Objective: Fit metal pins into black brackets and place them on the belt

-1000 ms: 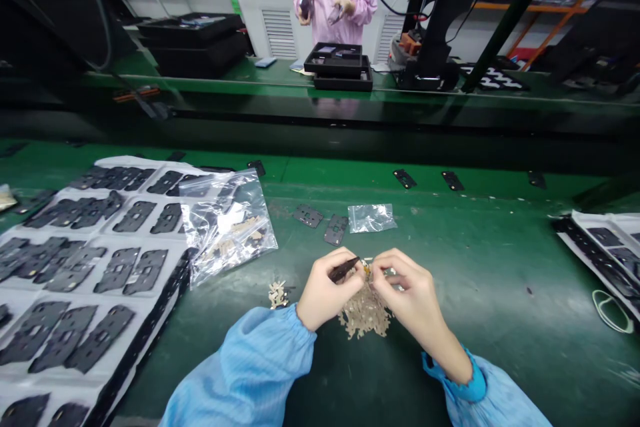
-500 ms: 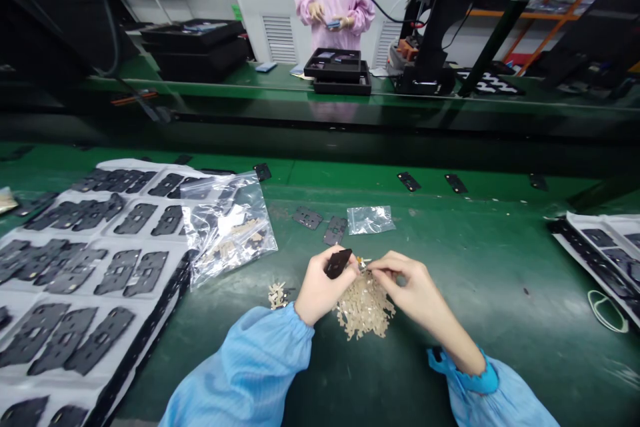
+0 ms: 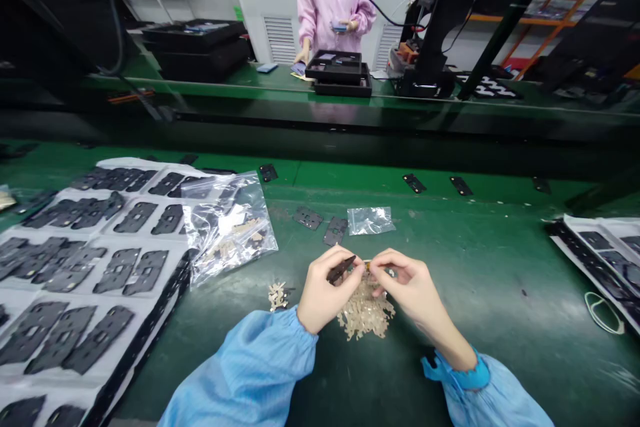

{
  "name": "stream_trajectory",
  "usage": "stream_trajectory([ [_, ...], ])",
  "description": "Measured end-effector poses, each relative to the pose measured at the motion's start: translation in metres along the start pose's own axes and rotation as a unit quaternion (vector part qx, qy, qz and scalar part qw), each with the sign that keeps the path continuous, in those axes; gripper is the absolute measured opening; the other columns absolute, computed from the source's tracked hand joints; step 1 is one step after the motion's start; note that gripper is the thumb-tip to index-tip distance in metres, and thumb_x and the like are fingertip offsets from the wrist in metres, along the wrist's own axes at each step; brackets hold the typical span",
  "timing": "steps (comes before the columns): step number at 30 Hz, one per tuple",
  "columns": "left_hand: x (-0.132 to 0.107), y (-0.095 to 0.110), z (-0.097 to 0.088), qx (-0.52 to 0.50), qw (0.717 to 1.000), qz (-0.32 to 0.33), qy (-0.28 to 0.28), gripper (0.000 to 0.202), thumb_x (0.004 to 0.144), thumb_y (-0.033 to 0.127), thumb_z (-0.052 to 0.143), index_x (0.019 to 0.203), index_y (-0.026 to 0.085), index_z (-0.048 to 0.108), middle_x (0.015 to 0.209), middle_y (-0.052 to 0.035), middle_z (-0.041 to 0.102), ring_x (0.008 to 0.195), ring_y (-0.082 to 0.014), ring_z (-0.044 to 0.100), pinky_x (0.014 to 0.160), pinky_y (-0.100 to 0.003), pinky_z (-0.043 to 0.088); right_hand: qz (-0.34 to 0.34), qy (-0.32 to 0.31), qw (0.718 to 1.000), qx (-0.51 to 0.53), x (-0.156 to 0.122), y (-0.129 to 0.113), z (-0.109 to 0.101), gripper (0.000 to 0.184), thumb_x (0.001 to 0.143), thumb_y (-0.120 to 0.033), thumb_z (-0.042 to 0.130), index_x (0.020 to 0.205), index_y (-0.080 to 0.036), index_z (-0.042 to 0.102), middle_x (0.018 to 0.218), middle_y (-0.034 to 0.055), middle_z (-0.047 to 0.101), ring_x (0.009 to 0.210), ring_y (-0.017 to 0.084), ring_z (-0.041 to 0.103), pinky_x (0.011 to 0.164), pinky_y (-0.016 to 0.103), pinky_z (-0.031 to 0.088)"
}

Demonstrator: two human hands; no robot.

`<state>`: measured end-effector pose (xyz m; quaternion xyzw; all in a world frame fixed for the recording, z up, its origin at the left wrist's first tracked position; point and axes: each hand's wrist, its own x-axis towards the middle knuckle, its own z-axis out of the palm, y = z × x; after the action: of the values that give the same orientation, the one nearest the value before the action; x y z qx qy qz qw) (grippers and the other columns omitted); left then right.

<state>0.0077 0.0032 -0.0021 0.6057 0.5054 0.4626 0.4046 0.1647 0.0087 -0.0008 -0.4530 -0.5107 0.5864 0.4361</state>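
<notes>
Drawn closer since a moment ago, my left hand point(image 3: 330, 292) and right hand point(image 3: 407, 285) now nearly meet. My left pinches a slim black plate point(image 3: 341, 269), turned edge-on; my right pinches a tiny tan piece point(image 3: 367, 267) just beside it. Both hover just above a heap of beige die-cut pieces point(image 3: 365, 315) on the green counter point(image 3: 480, 267).
</notes>
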Motion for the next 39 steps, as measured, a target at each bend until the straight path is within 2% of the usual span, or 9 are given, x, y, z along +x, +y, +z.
stream_trajectory([
  [5, -0.006, -0.004, 0.003, 0.029, 0.999, 0.025, 0.009, 0.007, 0.076, 0.018, 0.058, 0.074, 0.014, 0.063, 0.073, -0.0027, 0.059, 0.052, -0.0079, 0.045, 0.047, -0.02, 0.034, -0.005, -0.006, 1.0, 0.001, -0.002, 0.002, 0.002, 0.012, 0.075, -0.028, 0.068, 0.074, -0.016, 0.069, 0.077, 0.0022, 0.055, 0.057, 0.011, 0.057, 0.051, 0.026, 0.057],
  [11, -0.003, -0.003, 0.003, 0.048, 0.999, -0.004, 0.019, 0.011, 0.073, 0.012, 0.055, 0.063, 0.014, 0.058, 0.064, 0.0008, 0.052, 0.049, -0.0067, 0.041, 0.046, -0.02, 0.032, 0.016, -0.011, 1.0, 0.013, -0.001, 0.002, 0.003, 0.012, 0.074, -0.027, 0.07, 0.071, -0.015, 0.069, 0.076, 0.0021, 0.055, 0.058, 0.012, 0.058, 0.052, 0.026, 0.056],
  [14, 0.001, -0.004, -0.001, 0.074, 0.997, -0.011, 0.027, 0.013, 0.075, 0.013, 0.053, 0.063, 0.015, 0.057, 0.063, 0.0012, 0.051, 0.05, -0.0072, 0.04, 0.047, -0.02, 0.031, 0.018, 0.032, 0.999, 0.033, 0.001, -0.004, -0.006, 0.011, 0.073, -0.027, 0.071, 0.072, -0.016, 0.068, 0.074, 0.0023, 0.057, 0.061, 0.012, 0.056, 0.05, 0.023, 0.055],
  [19, 0.0, -0.011, -0.005, 0.166, 0.984, 0.034, -0.063, 0.014, 0.077, 0.014, 0.051, 0.071, 0.016, 0.063, 0.068, -0.0002, 0.057, 0.054, -0.0093, 0.047, 0.054, -0.021, 0.035, 0.002, 0.135, 0.99, 0.038, 0.003, -0.013, -0.021, 0.013, 0.071, -0.028, 0.073, 0.073, -0.016, 0.067, 0.077, 0.0032, 0.06, 0.064, 0.013, 0.055, 0.05, 0.022, 0.055],
  [22, -0.004, -0.014, -0.003, 0.243, 0.962, 0.053, -0.112, 0.014, 0.075, 0.012, 0.052, 0.075, 0.019, 0.064, 0.07, 0.0004, 0.059, 0.06, -0.0114, 0.053, 0.058, -0.022, 0.037, 0.009, 0.125, 0.992, 0.014, 0.004, -0.012, -0.019, 0.015, 0.07, -0.029, 0.073, 0.072, -0.016, 0.066, 0.076, 0.0035, 0.059, 0.065, 0.014, 0.054, 0.049, 0.023, 0.055],
  [26, -0.006, -0.013, -0.002, 0.3, 0.947, 0.047, -0.101, 0.012, 0.076, 0.029, 0.06, 0.069, 0.019, 0.059, 0.067, 0.0012, 0.055, 0.06, -0.0128, 0.054, 0.056, -0.022, 0.037, 0.008, 0.1, 0.995, -0.025, 0.004, -0.005, -0.013, 0.016, 0.071, -0.031, 0.07, 0.07, -0.016, 0.064, 0.075, 0.0034, 0.058, 0.067, 0.015, 0.054, 0.048, 0.023, 0.055],
  [29, -0.005, -0.009, -0.002, 0.274, 0.958, 0.06, -0.066, 0.014, 0.08, 0.029, 0.056, 0.07, 0.019, 0.057, 0.068, 0.0007, 0.054, 0.06, -0.0122, 0.054, 0.056, -0.022, 0.038, 0.009, 0.089, 0.994, -0.059, 0.003, 0.0, -0.009, 0.017, 0.073, -0.031, 0.067, 0.07, -0.015, 0.063, 0.073, 0.0026, 0.055, 0.063, 0.015, 0.054, 0.049, 0.026, 0.056],
  [34, -0.008, -0.003, 0.002, 0.136, 0.983, 0.125, 0.02, 0.008, 0.082, 0.017, 0.054, 0.083, 0.017, 0.062, 0.079, -0.0038, 0.058, 0.07, -0.0128, 0.057, 0.065, -0.023, 0.044, 0.003, 0.078, 0.993, -0.092, 0.001, 0.005, 0.0, 0.017, 0.074, -0.031, 0.065, 0.069, -0.015, 0.062, 0.071, 0.0018, 0.053, 0.06, 0.014, 0.055, 0.049, 0.028, 0.058],
  [39, -0.013, -0.009, 0.006, 0.096, 0.985, 0.143, 0.018, 0.014, 0.079, 0.013, 0.058, 0.089, 0.016, 0.067, 0.079, -0.0051, 0.061, 0.07, -0.0135, 0.059, 0.065, -0.024, 0.046, -0.003, 0.059, 0.995, -0.085, -0.002, 0.01, 0.004, 0.017, 0.075, -0.031, 0.065, 0.07, -0.015, 0.064, 0.072, 0.002, 0.053, 0.06, 0.014, 0.057, 0.051, 0.027, 0.058],
])
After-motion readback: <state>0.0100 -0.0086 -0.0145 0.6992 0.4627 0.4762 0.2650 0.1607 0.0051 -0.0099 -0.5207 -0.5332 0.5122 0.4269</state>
